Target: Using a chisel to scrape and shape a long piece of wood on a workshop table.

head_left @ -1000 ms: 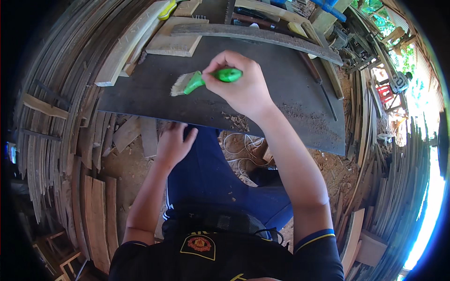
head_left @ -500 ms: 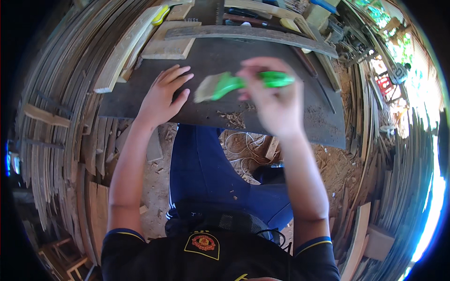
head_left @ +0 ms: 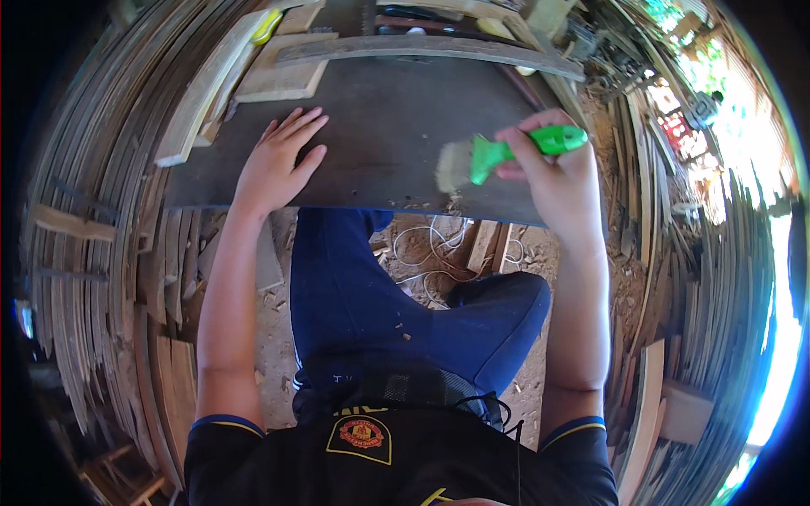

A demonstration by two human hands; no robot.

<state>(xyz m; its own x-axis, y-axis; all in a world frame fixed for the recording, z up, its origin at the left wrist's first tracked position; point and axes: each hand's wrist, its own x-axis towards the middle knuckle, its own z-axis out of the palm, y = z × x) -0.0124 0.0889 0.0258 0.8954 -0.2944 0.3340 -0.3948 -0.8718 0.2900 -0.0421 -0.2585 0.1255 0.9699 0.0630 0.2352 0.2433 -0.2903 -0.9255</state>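
Note:
My right hand [head_left: 553, 164] is closed round the green handle of a paintbrush [head_left: 488, 160]. Its pale bristles point left, down at the dark tabletop [head_left: 380, 126] near the front edge. A few wood shavings [head_left: 439, 205] lie by the bristles along that edge. My left hand [head_left: 283, 160] rests on the left part of the tabletop, palm down with the fingers stretched out, holding nothing.
Light wooden boards [head_left: 283, 80] lie at the table's back left, with a long grey strip [head_left: 430, 48] across the back. Hand tools [head_left: 422, 25] sit behind it. Stacked planks [head_left: 101, 169] stand on the left; a white cord [head_left: 434, 253] lies on the floor below.
My right hand has moved right with the paintbrush. The pile of shavings near the front edge has shrunk to a few bits. The whole view has shifted slightly; my left hand stays on the table.

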